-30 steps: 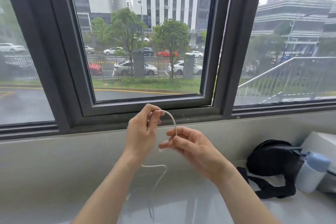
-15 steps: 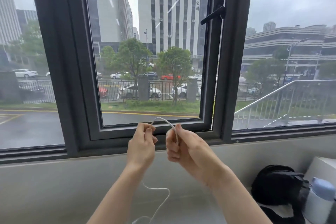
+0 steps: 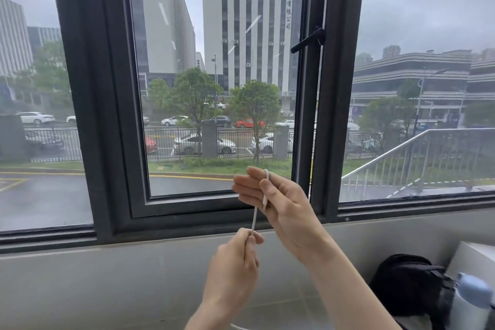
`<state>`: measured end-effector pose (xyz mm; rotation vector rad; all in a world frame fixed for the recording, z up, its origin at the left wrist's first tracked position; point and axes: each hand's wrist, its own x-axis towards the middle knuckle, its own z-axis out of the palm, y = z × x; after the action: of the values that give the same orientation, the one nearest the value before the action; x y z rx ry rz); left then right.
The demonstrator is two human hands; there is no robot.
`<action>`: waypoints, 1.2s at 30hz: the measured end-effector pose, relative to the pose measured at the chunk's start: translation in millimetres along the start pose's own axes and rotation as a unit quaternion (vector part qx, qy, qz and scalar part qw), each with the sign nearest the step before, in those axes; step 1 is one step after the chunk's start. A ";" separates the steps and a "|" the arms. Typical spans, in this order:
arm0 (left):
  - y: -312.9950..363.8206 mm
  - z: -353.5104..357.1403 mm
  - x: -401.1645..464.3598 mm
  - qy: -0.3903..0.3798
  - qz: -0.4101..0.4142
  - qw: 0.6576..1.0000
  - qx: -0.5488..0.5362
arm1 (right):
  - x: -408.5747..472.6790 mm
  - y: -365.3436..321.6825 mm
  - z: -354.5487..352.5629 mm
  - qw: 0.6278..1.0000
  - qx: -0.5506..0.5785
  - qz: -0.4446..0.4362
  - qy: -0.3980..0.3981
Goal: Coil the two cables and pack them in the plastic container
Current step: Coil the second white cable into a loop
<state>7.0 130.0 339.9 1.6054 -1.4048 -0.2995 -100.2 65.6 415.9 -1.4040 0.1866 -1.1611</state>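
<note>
A thin white cable [image 3: 254,218] runs taut between my two hands in front of the window. My right hand [image 3: 278,201] is raised, fingers pointing left, with the cable looped over its fingers and its end held under the thumb. Below it, my left hand [image 3: 235,268] pinches the cable between thumb and fingers. A short piece of the cable shows at the bottom edge by my left forearm. The second cable and the plastic container are out of view.
A black bag [image 3: 407,281] lies at the lower right beside a white bottle with a blue cap [image 3: 470,303] and a white box [image 3: 474,257]. The dark window frame [image 3: 321,115] and grey sill wall [image 3: 107,289] stand right ahead.
My left hand has dropped below my right and pulled the cable taut. My right hand has opened its fingers, with the cable now wrapped over them. The view has tilted upward.
</note>
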 end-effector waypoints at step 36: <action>-13.3 -63.7 23.9 0.068 0.237 0.966 0.077 | -15.0 -5.3 6.8 0.946 -0.027 0.190 -0.263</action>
<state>67.8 138.5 372.2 1.3258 -1.6820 0.2021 -105.3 82.1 414.2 -1.5920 0.1017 -0.4457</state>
